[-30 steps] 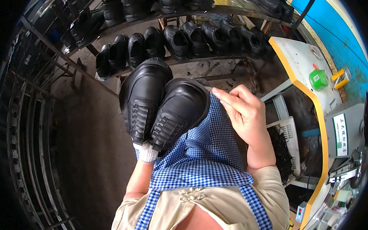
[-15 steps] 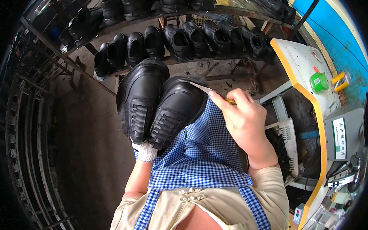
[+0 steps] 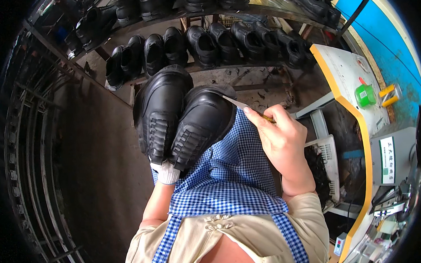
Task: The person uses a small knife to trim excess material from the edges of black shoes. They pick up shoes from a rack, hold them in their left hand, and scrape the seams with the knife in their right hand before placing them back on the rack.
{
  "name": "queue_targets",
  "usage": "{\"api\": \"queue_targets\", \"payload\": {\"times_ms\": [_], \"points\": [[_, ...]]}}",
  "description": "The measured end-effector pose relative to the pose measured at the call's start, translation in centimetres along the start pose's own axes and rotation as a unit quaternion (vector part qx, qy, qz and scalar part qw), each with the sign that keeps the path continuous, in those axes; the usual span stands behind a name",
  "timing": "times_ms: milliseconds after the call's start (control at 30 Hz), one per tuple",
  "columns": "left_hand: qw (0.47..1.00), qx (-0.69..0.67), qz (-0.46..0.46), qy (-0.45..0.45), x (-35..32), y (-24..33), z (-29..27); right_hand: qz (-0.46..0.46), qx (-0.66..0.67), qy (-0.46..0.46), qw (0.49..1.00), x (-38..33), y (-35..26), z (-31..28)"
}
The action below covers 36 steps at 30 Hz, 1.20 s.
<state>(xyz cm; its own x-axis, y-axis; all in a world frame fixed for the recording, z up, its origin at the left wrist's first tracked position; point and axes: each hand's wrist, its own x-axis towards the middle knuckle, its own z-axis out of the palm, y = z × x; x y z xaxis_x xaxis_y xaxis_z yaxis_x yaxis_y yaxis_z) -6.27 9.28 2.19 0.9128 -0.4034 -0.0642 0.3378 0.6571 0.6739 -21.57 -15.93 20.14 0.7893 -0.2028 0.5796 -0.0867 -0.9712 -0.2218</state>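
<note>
Two black lace-up shoes are held side by side above my lap, toes pointing away: the left shoe point(image 3: 164, 95) and the right shoe point(image 3: 205, 113). My left hand point(image 3: 167, 174), in a white knit glove, holds the pair from the heel end; its fingers are hidden by the shoes. A knife point(image 3: 235, 102) with a thin pale blade and a yellowish handle is gripped in my bare right hand point(image 3: 284, 138), index finger stretched toward the blade. Its tip lies at the sole edge by the right shoe's toe.
Ahead, a rack point(image 3: 194, 68) carries rows of black shoes. On the right stands a yellow-edged workbench point(image 3: 335, 66) with a green tub point(image 3: 365, 95) and a grey machine point(image 3: 395, 154). A white crate point(image 3: 330, 168) with black scraps sits beneath it. Metal racking point(image 3: 35, 171) lines the left.
The knife and my right hand have shifted slightly right, the tip moving along the right shoe's toe edge. The shoes have barely moved in my left hand.
</note>
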Motion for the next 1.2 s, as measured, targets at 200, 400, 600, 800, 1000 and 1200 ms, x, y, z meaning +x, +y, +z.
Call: {"api": "queue_targets", "payload": {"times_ms": [200,400,600,800,1000,1200], "points": [[1.0,0.0,-0.014,0.0,0.0,0.0,0.3,-0.024,-0.004,0.002,1.0,0.8,-0.2,0.3],[0.994,-0.096,-0.049,-0.019,-0.1,0.1,0.8,0.025,0.081,-0.015,0.996,-0.1,0.7,-0.2],[0.996,-0.074,-0.056,-0.013,-0.3,-0.1,0.3,0.051,0.101,-0.028,0.993,0.6,-0.2,-0.6],[0.995,-0.078,-0.066,-0.012,-0.3,-0.3,0.4,0.044,0.125,-0.018,0.991,0.5,0.1,0.3],[0.994,-0.075,-0.076,-0.009,-0.9,-0.4,0.5,0.049,0.192,0.031,0.98,0.6,1.2,2.0],[0.996,-0.068,-0.037,0.049,0.0,0.1,0.1,0.092,0.324,0.054,0.94,-1.3,3.1,4.3]]}}
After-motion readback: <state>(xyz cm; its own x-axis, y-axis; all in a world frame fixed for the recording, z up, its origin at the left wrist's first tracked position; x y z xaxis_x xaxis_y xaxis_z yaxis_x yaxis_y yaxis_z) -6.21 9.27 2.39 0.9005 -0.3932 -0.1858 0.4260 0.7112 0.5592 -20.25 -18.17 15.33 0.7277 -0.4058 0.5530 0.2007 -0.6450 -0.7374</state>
